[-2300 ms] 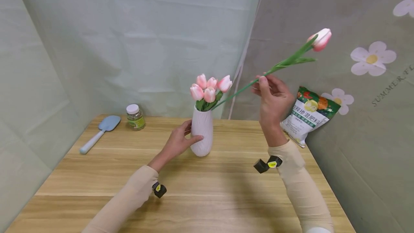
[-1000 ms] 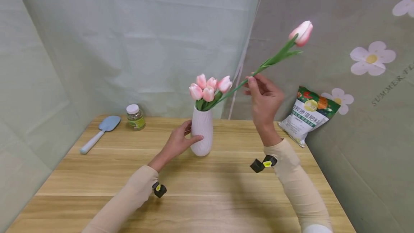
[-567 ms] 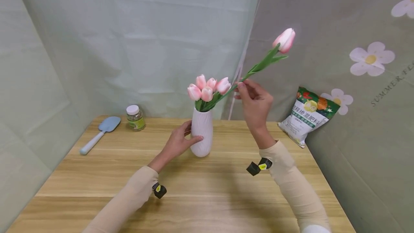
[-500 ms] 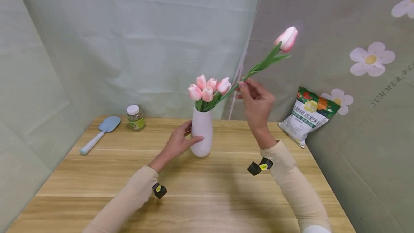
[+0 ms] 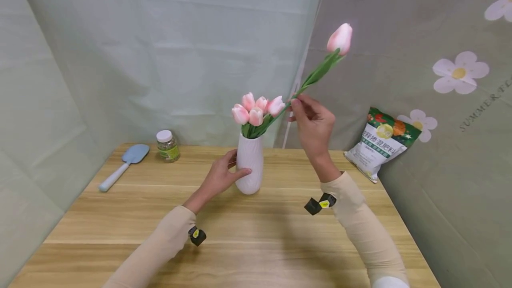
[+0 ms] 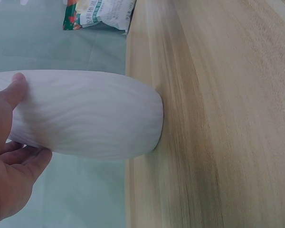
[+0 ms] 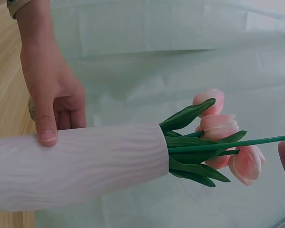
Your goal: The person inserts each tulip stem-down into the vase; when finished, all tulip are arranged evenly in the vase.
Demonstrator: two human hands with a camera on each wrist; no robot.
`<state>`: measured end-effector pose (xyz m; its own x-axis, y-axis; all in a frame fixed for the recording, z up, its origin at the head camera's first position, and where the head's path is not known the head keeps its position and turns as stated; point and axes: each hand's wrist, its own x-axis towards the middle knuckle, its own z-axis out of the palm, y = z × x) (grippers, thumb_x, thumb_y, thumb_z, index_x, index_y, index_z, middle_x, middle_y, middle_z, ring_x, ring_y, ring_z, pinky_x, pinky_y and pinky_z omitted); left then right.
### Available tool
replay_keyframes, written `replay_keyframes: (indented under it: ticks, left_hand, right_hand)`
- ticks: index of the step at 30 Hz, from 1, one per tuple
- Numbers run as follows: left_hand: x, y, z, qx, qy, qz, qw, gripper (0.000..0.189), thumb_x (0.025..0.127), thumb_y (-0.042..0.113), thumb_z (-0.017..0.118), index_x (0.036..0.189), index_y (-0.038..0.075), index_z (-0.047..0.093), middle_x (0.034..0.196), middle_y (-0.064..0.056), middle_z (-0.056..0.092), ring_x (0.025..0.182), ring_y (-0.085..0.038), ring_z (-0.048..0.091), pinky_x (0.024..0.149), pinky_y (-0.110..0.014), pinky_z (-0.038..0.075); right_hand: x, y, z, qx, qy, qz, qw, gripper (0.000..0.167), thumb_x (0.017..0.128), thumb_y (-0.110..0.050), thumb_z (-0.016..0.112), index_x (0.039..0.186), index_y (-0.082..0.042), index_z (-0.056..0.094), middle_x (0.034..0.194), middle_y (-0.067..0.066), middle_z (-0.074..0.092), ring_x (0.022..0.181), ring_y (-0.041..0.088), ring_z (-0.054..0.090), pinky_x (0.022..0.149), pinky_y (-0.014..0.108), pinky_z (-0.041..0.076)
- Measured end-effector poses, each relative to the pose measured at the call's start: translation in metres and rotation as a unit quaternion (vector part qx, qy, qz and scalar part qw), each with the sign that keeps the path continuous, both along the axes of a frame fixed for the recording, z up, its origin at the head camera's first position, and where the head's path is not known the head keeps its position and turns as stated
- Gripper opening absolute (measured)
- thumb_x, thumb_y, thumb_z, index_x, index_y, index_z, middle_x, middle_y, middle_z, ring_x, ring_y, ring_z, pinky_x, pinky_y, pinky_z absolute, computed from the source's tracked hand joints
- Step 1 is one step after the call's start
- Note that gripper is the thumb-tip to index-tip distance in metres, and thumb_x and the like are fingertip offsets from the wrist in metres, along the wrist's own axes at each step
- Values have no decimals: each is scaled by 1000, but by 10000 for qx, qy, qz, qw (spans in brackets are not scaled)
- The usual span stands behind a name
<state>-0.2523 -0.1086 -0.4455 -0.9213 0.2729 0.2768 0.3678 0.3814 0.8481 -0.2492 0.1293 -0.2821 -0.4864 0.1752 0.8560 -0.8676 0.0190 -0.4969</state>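
A white ribbed vase stands upright on the wooden table, with several pink tulips and green leaves in its mouth. My left hand grips the vase from the left, thumb across its front; the left wrist view shows the fingers curled behind the vase. Above and right of the vase, my right hand pinches the green stem of a single long tulip. That tulip leans up to the right. In the right wrist view its stem runs to the vase mouth; the lower end is hidden.
A blue trowel lies at the table's left. Beside it stands a small jar with a white lid. At the back right a fertilizer bag leans against the curtain. Cloth hangs along the back and sides.
My right hand has moved left toward the vase with the tulip, whose bloom has swung left and now stands more upright. My left hand keeps its hold on the vase.
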Motion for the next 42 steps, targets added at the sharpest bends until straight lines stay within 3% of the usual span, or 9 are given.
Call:
replay_keyframes:
  ticks: [3, 9, 18, 22, 26, 31, 33, 37, 42]
  left_hand:
    - [0, 0, 0, -16, -31, -6, 10000, 80, 87, 37, 82, 148, 0, 46, 142, -22, 58, 130, -35, 59, 109, -49, 51]
    - [1, -1, 0, -39, -62, 53, 10000, 80, 87, 38, 82, 148, 0, 46, 142, -21, 58, 130, -34, 59, 109, -46, 51]
    - [0, 0, 0, -7, -84, 16, 10000, 80, 87, 37, 82, 148, 0, 46, 142, -22, 58, 130, -35, 58, 109, -49, 50]
    - [0, 0, 0, -28, -81, 17, 10000, 80, 88, 37, 82, 148, 0, 45, 142, -22, 58, 131, -34, 58, 110, -48, 50]
    - [0, -1, 1, -35, -66, 52, 10000, 80, 87, 36, 82, 148, 0, 46, 141, -21, 59, 130, -34, 58, 109, -46, 51]
    - [0, 0, 0, -25, -73, 12, 10000, 79, 88, 35, 83, 148, -1, 46, 141, -21, 58, 130, -34, 59, 110, -46, 51]
    - [0, 0, 1, -38, -107, 5, 9999, 79, 88, 35, 82, 148, 0, 46, 142, -21, 58, 130, -34, 58, 110, -46, 51]
    - [1, 0, 1, -46, -144, 29, 9999, 79, 88, 36, 82, 148, 0, 45, 143, -21, 57, 131, -34, 58, 110, -46, 50]
    - [1, 0, 2, -44, -115, 13, 9999, 80, 88, 36, 82, 149, -1, 45, 143, -22, 57, 131, -35, 57, 110, -47, 50]
  right_hand:
    - [0, 0, 3, -62, 44, -95, 9999, 14, 94, 8, 67, 101, 20, 68, 89, 9, 76, 73, 9, 72, 57, 24, 61]
    - [-1, 0, 5, 156, -30, -92, 9998, 13, 93, 9, 67, 101, 19, 69, 83, -1, 75, 70, 6, 69, 58, 23, 60]
    - [1, -1, 7, 71, 86, -369, 9993, 13, 94, 7, 66, 102, 17, 70, 84, 36, 67, 71, 9, 70, 59, 23, 61]
    - [1, 0, 9, -22, 204, -477, 9986, 13, 94, 5, 68, 103, 14, 73, 87, 30, 70, 73, 10, 71, 61, 24, 62]
    - [2, -3, 4, 222, 169, -443, 9986, 13, 93, 5, 70, 104, 11, 74, 90, 20, 73, 75, 11, 73, 63, 25, 63]
    - [4, -6, -1, 362, 251, -370, 9983, 14, 93, 5, 70, 104, 14, 73, 92, 26, 72, 77, 13, 73, 63, 26, 63]
    - [5, -5, -1, 386, 394, -425, 9976, 18, 94, -1, 72, 104, 14, 73, 92, 28, 71, 77, 11, 73, 64, 25, 63]
    - [7, -4, 1, 470, 613, -506, 9957, 24, 97, -10, 72, 105, 13, 73, 90, 31, 71, 76, 19, 73, 64, 25, 63]
    - [6, -4, 3, 226, 255, -379, 9987, 15, 96, 3, 67, 105, 16, 69, 89, 19, 72, 75, 14, 73, 61, 25, 63]
